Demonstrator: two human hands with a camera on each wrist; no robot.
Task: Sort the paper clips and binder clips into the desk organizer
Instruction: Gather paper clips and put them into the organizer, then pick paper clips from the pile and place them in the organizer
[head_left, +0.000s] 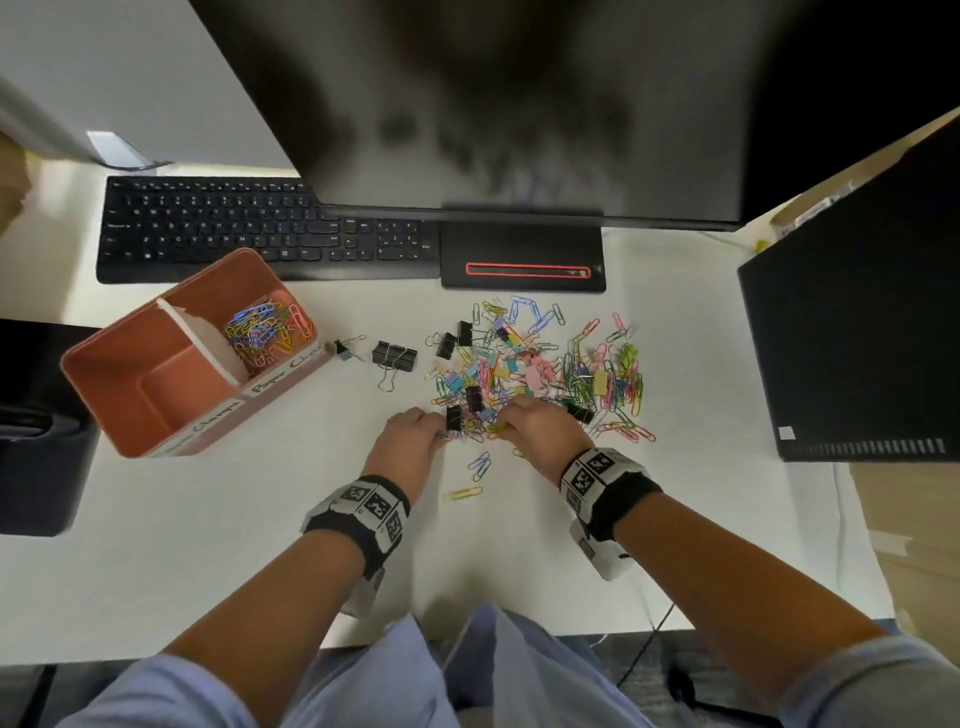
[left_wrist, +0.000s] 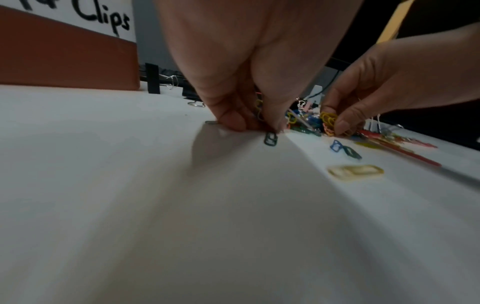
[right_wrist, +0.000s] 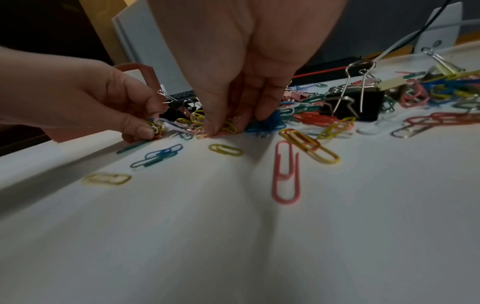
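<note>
A: How much has been sorted?

B: Not much. On the bench (head_left: 208, 519), the box (head_left: 124, 415) has two parts. A small bunch of paper clips (head_left: 262, 332) is seen in the far part. The near part looks bare, so it seems no binder clips have been put away yet.

A: And what is left?

B: Most of it. A big pile (head_left: 540, 369) of mixed clips is spread in the middle of the bench, well apart from the box. Two black binder clips (head_left: 394, 356) are set between the box and the pile. A few loose paper clips are lying near the hands.

A: What is being done by the hands?

B: Both are down at the near edge of the pile. A little bunch of paper clips is pinched by the left hand (left_wrist: 249, 82), thumb against fingers (left_wrist: 233, 119). Yellow paper clips are pinched by the right hand (right_wrist: 233, 72) the same way.

A: So more paper clips are likely being gathered?

B: It looks so. Many handfuls are left.
</note>
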